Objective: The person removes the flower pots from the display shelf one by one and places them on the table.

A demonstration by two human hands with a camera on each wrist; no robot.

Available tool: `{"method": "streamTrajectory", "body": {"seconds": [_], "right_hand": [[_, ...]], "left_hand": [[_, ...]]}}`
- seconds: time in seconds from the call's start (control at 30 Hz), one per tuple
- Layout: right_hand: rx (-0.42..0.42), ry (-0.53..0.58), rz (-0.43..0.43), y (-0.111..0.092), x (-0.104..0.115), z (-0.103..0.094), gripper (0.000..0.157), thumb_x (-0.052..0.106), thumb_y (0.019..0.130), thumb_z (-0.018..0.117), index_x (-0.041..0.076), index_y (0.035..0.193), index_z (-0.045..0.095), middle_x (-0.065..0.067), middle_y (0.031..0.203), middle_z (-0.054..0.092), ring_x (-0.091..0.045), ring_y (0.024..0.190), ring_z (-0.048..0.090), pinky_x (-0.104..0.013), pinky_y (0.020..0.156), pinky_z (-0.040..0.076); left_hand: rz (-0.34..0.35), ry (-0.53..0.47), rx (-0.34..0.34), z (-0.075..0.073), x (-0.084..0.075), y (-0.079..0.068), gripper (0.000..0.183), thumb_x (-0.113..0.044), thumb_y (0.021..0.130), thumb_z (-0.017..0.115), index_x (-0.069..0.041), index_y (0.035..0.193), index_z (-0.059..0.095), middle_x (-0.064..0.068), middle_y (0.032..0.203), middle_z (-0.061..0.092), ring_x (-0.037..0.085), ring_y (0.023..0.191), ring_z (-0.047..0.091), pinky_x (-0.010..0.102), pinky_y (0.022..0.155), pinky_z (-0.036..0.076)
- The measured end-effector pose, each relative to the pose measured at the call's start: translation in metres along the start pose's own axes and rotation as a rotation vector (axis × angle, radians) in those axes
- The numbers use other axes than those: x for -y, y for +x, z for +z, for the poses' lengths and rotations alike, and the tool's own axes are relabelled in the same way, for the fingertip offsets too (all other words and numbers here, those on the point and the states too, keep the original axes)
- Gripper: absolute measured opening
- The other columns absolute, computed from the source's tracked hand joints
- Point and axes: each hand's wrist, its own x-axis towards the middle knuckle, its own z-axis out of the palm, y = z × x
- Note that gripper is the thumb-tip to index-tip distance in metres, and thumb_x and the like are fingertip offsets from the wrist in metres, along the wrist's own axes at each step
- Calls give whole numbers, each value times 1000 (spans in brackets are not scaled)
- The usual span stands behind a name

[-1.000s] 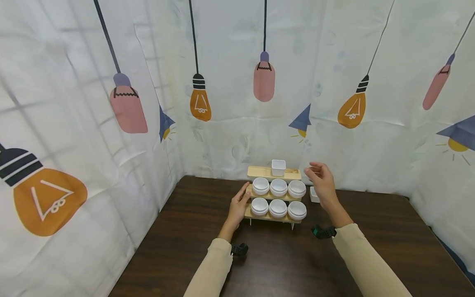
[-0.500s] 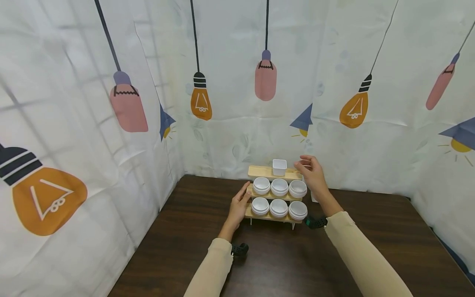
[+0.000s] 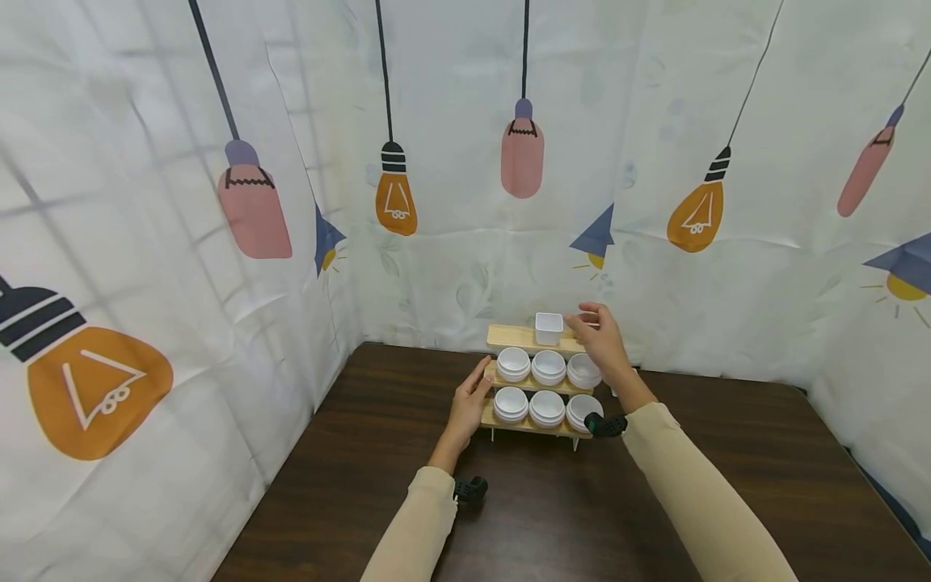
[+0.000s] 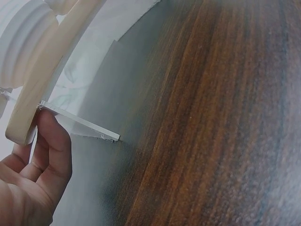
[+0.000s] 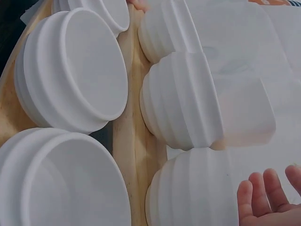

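Note:
A three-tiered wooden stand holds several round white bowls on its middle and lower tiers. One square white cup sits on the top tier. My left hand holds the stand's left end; in the left wrist view, the fingers grip the wooden board beside a thin white leg. Just right of the square cup, my right hand hovers over the stand's right end, its fingers loosely bent. Nothing shows in those fingers in the right wrist view.
The stand rests on a dark wooden table near its back edge. Behind and to the left hangs a white curtain printed with lamps. A white object right of the stand is mostly hidden by my right arm.
My right hand has moved left, from beside the stand to next to the square cup, with its forearm now covering the white object. The left hand stays at the stand's left end.

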Motion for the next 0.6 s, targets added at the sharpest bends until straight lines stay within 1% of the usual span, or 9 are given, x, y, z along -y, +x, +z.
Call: {"method": "streamTrajectory", "body": {"seconds": [0.1, 0.23, 0.37, 0.47, 0.6], "right_hand": [[9, -6, 13, 2, -1, 3, 68, 38, 101, 64, 6, 154, 37, -22, 145, 42, -32, 124, 50, -44, 106, 46], [8, -17, 21, 4, 0, 7, 72, 42, 99, 66, 7, 155, 37, -22, 145, 43, -34, 128, 48, -46, 108, 44], [6, -28, 17, 4, 2, 11, 71, 41, 98, 67, 7, 154, 38, -21, 142, 45, -36, 127, 47, -47, 105, 43], [6, -54, 17, 4, 1, 14, 71, 41, 98, 67, 7, 153, 38, -21, 142, 46, -35, 127, 47, -47, 104, 44], [12, -99, 10, 3, 0, 16, 75, 44, 96, 68, 9, 155, 37, -21, 145, 46, -37, 131, 46, -51, 108, 43]], "left_hand": [[2, -5, 2, 0, 0, 0, 50, -23, 109, 51, -13, 157, 43, 17, 143, 59, 11, 100, 57, 33, 95, 48], [1, -18, 4, 0, -1, -1, 49, -22, 109, 51, -12, 157, 43, 19, 138, 61, 14, 100, 59, 32, 93, 50], [-1, -21, 5, 0, -2, -1, 49, -22, 109, 51, -13, 157, 44, 18, 138, 61, 16, 101, 59, 31, 93, 49], [0, -24, 3, 1, -2, -1, 49, -21, 109, 51, -12, 157, 44, 18, 138, 61, 18, 102, 60, 33, 94, 49], [4, -27, -5, 2, -1, -1, 49, -20, 109, 52, -11, 156, 44, 19, 135, 62, 19, 103, 60, 35, 94, 49]]}}
